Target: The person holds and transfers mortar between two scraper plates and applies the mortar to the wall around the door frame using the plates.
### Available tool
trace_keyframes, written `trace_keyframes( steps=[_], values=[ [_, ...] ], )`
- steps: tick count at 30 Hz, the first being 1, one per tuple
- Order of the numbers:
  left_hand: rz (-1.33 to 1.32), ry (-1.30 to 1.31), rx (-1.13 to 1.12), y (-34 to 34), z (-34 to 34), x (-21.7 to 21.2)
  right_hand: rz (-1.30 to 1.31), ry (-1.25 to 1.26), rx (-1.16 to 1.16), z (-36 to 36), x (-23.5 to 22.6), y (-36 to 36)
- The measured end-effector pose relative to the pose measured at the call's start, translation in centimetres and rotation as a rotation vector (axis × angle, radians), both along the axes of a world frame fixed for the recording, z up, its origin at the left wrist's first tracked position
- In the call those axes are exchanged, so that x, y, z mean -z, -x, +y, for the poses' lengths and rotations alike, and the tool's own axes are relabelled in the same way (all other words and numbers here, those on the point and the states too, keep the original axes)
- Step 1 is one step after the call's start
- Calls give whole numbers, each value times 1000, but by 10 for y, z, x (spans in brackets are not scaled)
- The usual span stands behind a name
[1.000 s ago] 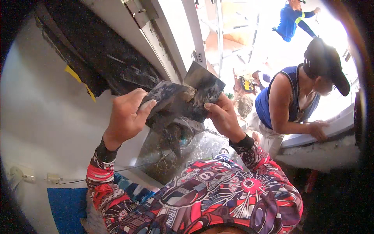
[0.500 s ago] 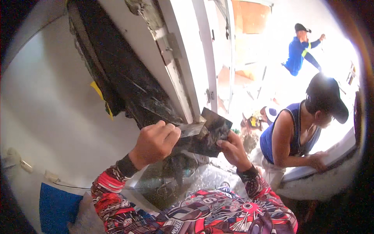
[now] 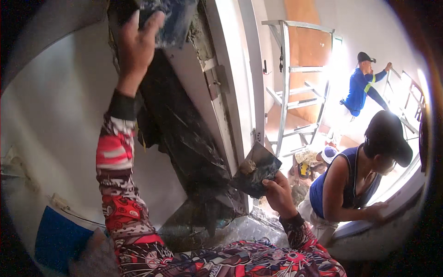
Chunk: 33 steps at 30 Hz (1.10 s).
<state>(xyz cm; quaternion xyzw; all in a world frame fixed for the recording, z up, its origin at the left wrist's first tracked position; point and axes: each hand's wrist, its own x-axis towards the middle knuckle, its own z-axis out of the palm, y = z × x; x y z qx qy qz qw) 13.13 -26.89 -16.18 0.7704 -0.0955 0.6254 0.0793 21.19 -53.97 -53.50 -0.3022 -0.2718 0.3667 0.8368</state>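
Note:
My left hand (image 3: 137, 51) is raised to the upper part of the door opening, its fingers closed on a broad, flat scraper (image 3: 173, 28). The smeared blade lies beside the rough plaster edge (image 3: 199, 39) and partly in front of the black plastic sheet; whether it touches the wall I cannot tell. Lower down, my right hand (image 3: 280, 196) grips a dark square plate (image 3: 263, 177) by its near right edge, thumb on top. A small beige lump of filler (image 3: 249, 166) and whitish smears sit on that plate.
Black plastic sheet (image 3: 177, 124) hangs along the white door frame (image 3: 233, 69). A co-worker in a blue vest (image 3: 344, 180) leans close at my right. Beyond stand a metal stepladder (image 3: 285, 87) and a person in blue (image 3: 357, 90); another crouches (image 3: 307, 164). A blue panel (image 3: 60, 237) is low left.
My left hand with the scraper has gone from the plate up and left to the wall. The plate in my right hand has dropped slightly. The view has shifted, showing more of the stepladder.

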Motion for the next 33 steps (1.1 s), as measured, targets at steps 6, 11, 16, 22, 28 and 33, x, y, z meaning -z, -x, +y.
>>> trace_keyframes(
  steps=[6,11,16,22,28,33],
  values=[
    [148,328,275,-43,61,-44,38,-36,23,-12,11,-16],
    [44,278,52,-56,70,-53,34,-20,16,-12,7,-25],
    [329,209,-419,-42,56,-76,41,-23,18,-13,9,-33],
    [237,-404,-727,-29,104,-140,6,-9,-51,-5,19,-37],
    [127,-594,-894,-47,33,-136,-1,73,2,-15,19,-42],
    [104,-452,-907,-43,-14,-160,16,24,-25,-16,31,-45]
  ],
)
